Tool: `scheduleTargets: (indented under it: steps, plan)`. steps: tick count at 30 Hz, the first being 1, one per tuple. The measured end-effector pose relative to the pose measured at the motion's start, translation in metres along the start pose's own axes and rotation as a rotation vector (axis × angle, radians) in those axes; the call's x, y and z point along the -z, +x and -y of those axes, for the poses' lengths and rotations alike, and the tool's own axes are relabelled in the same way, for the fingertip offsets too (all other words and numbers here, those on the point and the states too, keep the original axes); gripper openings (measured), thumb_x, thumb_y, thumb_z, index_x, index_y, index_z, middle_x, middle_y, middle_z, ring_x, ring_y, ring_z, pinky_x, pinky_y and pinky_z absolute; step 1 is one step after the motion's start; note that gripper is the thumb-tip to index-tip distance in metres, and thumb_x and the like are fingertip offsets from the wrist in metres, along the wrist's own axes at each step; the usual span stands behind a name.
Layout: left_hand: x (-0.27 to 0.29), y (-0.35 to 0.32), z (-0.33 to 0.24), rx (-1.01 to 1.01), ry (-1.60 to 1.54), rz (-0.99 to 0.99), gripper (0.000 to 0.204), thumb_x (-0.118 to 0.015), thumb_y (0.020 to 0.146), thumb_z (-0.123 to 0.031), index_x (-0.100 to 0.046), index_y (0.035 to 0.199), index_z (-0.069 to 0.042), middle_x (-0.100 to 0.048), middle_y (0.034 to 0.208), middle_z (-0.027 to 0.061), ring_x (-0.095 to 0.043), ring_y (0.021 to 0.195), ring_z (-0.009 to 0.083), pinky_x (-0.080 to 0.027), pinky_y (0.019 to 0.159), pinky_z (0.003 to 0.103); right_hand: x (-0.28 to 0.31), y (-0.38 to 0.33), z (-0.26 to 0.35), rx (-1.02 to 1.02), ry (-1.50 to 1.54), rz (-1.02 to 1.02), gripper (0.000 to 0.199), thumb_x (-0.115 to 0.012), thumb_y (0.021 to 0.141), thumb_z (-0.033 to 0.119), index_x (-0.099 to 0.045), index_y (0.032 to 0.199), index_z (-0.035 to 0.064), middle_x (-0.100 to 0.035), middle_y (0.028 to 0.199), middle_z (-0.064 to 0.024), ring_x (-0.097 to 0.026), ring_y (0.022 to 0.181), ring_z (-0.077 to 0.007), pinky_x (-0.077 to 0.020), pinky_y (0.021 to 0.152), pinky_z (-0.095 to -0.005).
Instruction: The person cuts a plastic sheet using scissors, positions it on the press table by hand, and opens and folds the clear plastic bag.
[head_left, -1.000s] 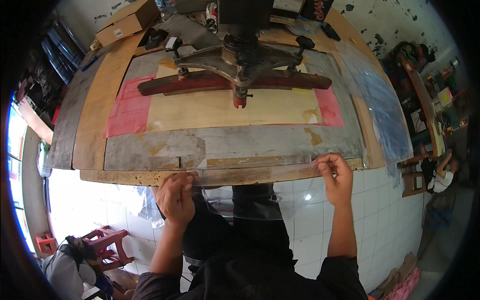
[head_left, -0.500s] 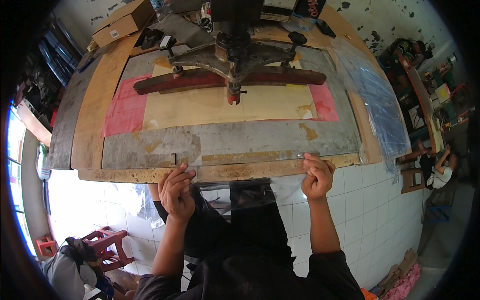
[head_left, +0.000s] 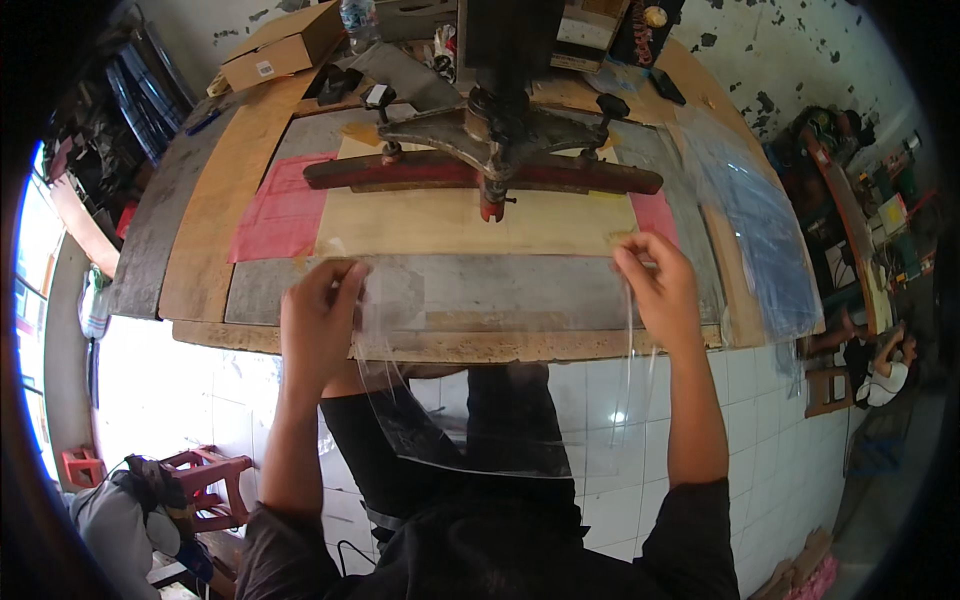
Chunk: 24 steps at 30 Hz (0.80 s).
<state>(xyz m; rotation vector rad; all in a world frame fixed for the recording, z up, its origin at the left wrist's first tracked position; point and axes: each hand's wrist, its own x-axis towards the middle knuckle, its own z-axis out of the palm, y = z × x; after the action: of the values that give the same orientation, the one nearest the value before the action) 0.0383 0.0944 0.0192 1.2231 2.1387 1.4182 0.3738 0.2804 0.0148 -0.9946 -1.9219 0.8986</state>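
While both hands pinch its top corners, left hand (head_left: 322, 318) at nine o'clock and right hand (head_left: 658, 288) at three, the clear plastic sheet (head_left: 500, 400) hangs over the workbench edge (head_left: 450, 345), looking light, floppy, slippery, best gripped at corners.

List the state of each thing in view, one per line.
Clear plastic sheet: held up by its top corners, hanging over the table edge.
Left hand: pinching the sheet.
Right hand: pinching the sheet.
Press bar: resting across the table.
Cardboard box: closed.
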Motion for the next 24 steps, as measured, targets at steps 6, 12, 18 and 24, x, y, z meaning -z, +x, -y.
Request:
scheduleTargets:
  steps: [6, 12, 18, 24]
  plan:
    - [-0.005, 0.077, 0.022, -0.097, 0.245, 0.168, 0.019, -0.07, 0.099, -0.013, -0.072, 0.104, 0.005, -0.068, 0.072, 0.0137, -0.065, 0.058, 0.0204, -0.049, 0.059, 0.037, -0.032, 0.069, -0.019, -0.049, -0.38, 0.121, 0.017, -0.076, 0.094, 0.019, -0.074, 0.104, 0.004, -0.076, 0.092, -0.0112, -0.073, 0.08, -0.025, -0.0544, 0.072, -0.0375]
    - [-0.018, 0.098, 0.019, -0.196, 0.371, 0.176, 0.019, -0.07, 0.097, -0.012, -0.071, 0.109, 0.003, -0.069, 0.074, 0.0201, -0.07, 0.067, 0.0291, -0.051, 0.063, 0.039, -0.044, 0.081, -0.013, -0.083, -0.45, 0.021, 0.015, -0.08, 0.089, 0.012, -0.072, 0.096, 0.0012, -0.072, 0.087, -0.0118, -0.071, 0.079, -0.0255, -0.0522, 0.07, -0.0378]
    - [-0.023, 0.102, 0.033, -0.408, 0.55, 0.185, 0.019, -0.067, 0.098, -0.011, -0.071, 0.111, 0.002, -0.07, 0.082, 0.0261, -0.073, 0.075, 0.0348, -0.054, 0.07, 0.042, -0.045, 0.081, -0.028, 0.119, -0.513, 0.0, 0.016, -0.08, 0.087, 0.014, -0.071, 0.097, 0.0064, -0.069, 0.096, -0.0099, -0.072, 0.086, -0.0322, -0.0548, 0.072, -0.0445]
    - [-0.012, 0.101, 0.023, -0.277, 0.354, 0.214, 0.021, -0.066, 0.099, -0.012, -0.073, 0.11, 0.004, -0.072, 0.084, 0.0265, -0.072, 0.076, 0.0383, -0.055, 0.07, 0.043, -0.051, 0.077, -0.02, 0.098, -0.475, -0.016, 0.015, -0.079, 0.087, 0.01, -0.072, 0.1, 0.0069, -0.069, 0.1, -0.0085, -0.072, 0.089, -0.0323, -0.0551, 0.073, -0.0434]
